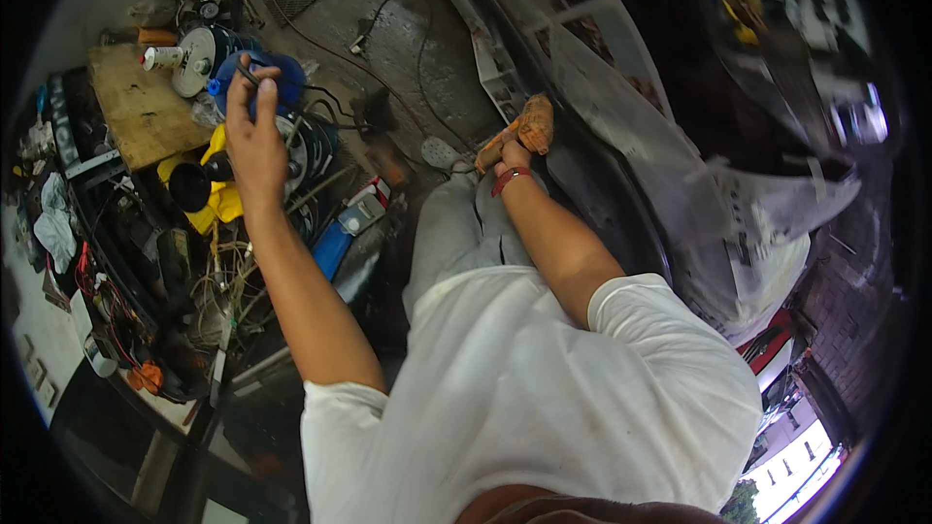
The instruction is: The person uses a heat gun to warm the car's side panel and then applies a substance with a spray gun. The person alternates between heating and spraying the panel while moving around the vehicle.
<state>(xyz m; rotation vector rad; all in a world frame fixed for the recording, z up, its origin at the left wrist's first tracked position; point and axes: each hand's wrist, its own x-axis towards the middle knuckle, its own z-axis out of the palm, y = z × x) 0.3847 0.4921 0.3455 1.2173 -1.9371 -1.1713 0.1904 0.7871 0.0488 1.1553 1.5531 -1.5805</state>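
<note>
Shirt (544,398) fabric, white and creased, fills the nearest part of the view, with both bare forearms reaching away from it. The right hand (519,141), a red band at its wrist, is closed around an orange-brown pad (532,123) and presses it against the dark curved panel (602,194) just beyond the grey trouser leg (456,223). Sheets of newspaper masking (680,155) lie over the body to the right of that panel, touching its edge and crowding that side. The left hand (254,126) is raised higher and further out, fingers loosely half-curled with a thin dark object pinched near the thumb; what it is cannot be made out. It hovers over a blue round tool (282,78) and near a yellow container (216,196). Beneath and around it the ground is thick with tangled cables (223,281), a blue box (335,243) and scrap. Further off lies a wooden board (141,107) with a white spray can (163,57) at its far edge. A strip of bare concrete floor (408,39), crossed by a black cord, runs between the clutter and the panel.
</note>
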